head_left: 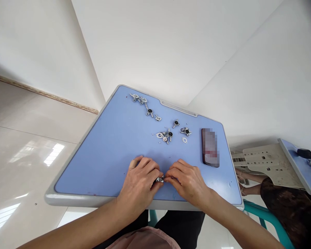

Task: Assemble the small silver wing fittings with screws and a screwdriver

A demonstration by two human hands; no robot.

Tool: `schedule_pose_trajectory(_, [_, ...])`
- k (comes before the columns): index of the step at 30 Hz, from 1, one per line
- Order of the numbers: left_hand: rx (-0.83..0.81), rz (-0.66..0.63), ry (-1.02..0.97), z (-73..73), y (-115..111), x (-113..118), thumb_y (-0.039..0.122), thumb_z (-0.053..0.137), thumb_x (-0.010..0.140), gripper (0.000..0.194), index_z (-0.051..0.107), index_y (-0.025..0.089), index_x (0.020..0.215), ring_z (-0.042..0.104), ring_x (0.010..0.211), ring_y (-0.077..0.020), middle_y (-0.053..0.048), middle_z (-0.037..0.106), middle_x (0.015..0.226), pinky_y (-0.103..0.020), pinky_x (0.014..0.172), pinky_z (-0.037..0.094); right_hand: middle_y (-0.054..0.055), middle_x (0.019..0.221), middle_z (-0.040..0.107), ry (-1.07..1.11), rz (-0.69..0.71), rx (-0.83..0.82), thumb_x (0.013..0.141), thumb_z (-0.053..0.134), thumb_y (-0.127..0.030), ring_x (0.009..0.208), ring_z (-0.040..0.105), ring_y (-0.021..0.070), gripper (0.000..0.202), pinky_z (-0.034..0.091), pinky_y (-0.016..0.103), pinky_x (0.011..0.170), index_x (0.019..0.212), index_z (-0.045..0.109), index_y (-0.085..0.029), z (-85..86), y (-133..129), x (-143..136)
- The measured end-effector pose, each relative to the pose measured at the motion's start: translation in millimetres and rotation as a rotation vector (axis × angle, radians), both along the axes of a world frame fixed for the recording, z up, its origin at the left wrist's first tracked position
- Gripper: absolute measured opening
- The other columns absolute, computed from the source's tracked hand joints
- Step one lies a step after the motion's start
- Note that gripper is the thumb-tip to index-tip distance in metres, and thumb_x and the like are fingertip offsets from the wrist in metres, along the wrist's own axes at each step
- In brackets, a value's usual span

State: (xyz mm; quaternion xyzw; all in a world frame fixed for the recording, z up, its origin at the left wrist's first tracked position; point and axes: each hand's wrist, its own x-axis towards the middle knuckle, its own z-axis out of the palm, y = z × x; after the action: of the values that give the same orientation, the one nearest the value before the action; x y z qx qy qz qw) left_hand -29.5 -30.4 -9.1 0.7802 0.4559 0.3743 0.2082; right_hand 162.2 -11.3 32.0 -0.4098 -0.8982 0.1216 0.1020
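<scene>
- Left hand (140, 177): fingers pinch a small metal part (159, 179) over the desk's (98, 155) near side.
- Right hand (185, 177): fingers meet its right end; whether gripping, I cannot tell.
- A loose pinch could drop it.

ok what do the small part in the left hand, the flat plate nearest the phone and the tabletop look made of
Small part: probably metal; silvery and shiny, though mostly covered.
Flat plate: likely metal; thin, with a pale silvery finish.
Tabletop: perhaps plastic or laminate; smooth blue with a soft sheen.
</scene>
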Motion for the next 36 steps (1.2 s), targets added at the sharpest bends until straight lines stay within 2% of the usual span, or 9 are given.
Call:
schedule_pose_trajectory(14, [-0.010, -0.001, -0.029, -4.2, -1.0, 0.0, 0.014, 0.064, 0.086, 0.009, 0.066, 0.022, 0.082, 0.054, 0.084, -0.0194, 0.000, 0.065, 0.081, -0.044, 0.095, 0.035, 0.002, 0.077, 0.065, -0.193, 0.110, -0.052, 0.096, 0.055, -0.022, 0.073, 0.054, 0.0150, 0.017, 0.034, 0.027, 0.055, 0.082, 0.065, -0.019, 9.0, 10.0, -1.0])
schedule_pose_trajectory(20, [-0.040, -0.015, -0.067, -0.2, -1.7, -1.2, 0.015, 0.060, 0.089, 0.010, 0.066, 0.022, 0.084, 0.054, 0.085, -0.0190, 0.000, 0.066, 0.083, -0.044, 0.094, 0.034, 0.000, 0.081, 0.067, -0.156, 0.027, -0.169, 0.092, 0.060, -0.021, 0.075, 0.056, 0.0140, 0.010, 0.037, 0.026, 0.058, 0.085, 0.067, -0.020, 12.5, 12.0, 2.4])
schedule_pose_trajectory(27, [-0.043, -0.042, -0.027, 0.3, -3.2, -3.0, 0.017, 0.062, 0.090, 0.006, 0.065, 0.022, 0.090, 0.057, 0.091, -0.0198, -0.002, 0.067, 0.090, -0.042, 0.091, 0.035, -0.001, 0.082, 0.068, -0.055, -0.060, -0.213, 0.091, 0.064, -0.024, 0.076, 0.057, 0.0135, 0.007, 0.035, 0.027, 0.059, 0.085, 0.068, -0.021, 3.9, 0.4, 9.9])
schedule_pose_trajectory(33, [-0.037, -0.053, 0.027, -1.1, -3.4, -3.9, 0.016, 0.065, 0.089, 0.006, 0.065, 0.021, 0.092, 0.057, 0.092, -0.0191, -0.001, 0.067, 0.091, -0.039, 0.087, 0.036, -0.001, 0.080, 0.066, 0.014, -0.065, -0.158, 0.091, 0.063, -0.023, 0.074, 0.055, 0.0134, 0.010, 0.025, 0.027, 0.051, 0.082, 0.066, -0.020, -4.7, -3.4, 12.7])
schedule_pose_trajectory(36, [-0.024, -0.051, 0.041, -2.7, -3.5, -4.2, 0.017, 0.066, 0.088, 0.006, 0.065, 0.022, 0.092, 0.057, 0.092, -0.0192, -0.001, 0.067, 0.092, -0.039, 0.087, 0.036, 0.000, 0.082, 0.067, 0.053, -0.080, -0.119, 0.090, 0.064, -0.020, 0.076, 0.055, 0.0141, 0.007, 0.028, 0.027, 0.053, 0.084, 0.067, -0.019, -11.2, -2.4, 23.6])
